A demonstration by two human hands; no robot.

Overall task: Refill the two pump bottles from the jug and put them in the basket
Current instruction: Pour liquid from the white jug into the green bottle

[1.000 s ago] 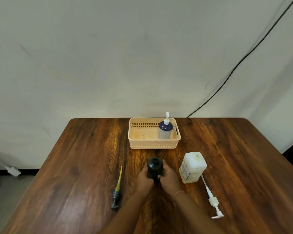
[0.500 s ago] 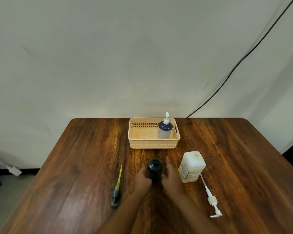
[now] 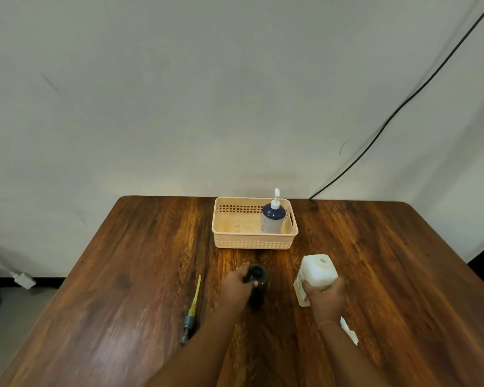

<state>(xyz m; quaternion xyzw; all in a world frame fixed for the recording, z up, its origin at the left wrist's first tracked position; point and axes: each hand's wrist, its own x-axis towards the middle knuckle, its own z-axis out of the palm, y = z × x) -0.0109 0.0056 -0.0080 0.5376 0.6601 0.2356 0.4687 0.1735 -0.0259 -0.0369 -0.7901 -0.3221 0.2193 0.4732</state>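
A dark bottle (image 3: 259,289) with an open neck stands upright on the table, and my left hand (image 3: 235,283) grips it near the top. My right hand (image 3: 327,297) wraps the near side of the white jug (image 3: 317,270), which stands to the right of the dark bottle. A blue and white pump bottle (image 3: 273,219) stands upright in the right half of the peach basket (image 3: 252,243). A grey pump with a yellow tube (image 3: 192,311) lies left of my left arm. A white pump (image 3: 349,333) lies partly hidden behind my right wrist.
The wooden table (image 3: 123,289) reaches to the wall behind the basket. A black cable (image 3: 403,104) runs down the wall to the table's back edge at the right. A white plug (image 3: 24,280) lies on the floor at the left.
My right hand left the dark bottle and moved right onto the white jug. My left hand stayed on the dark bottle.
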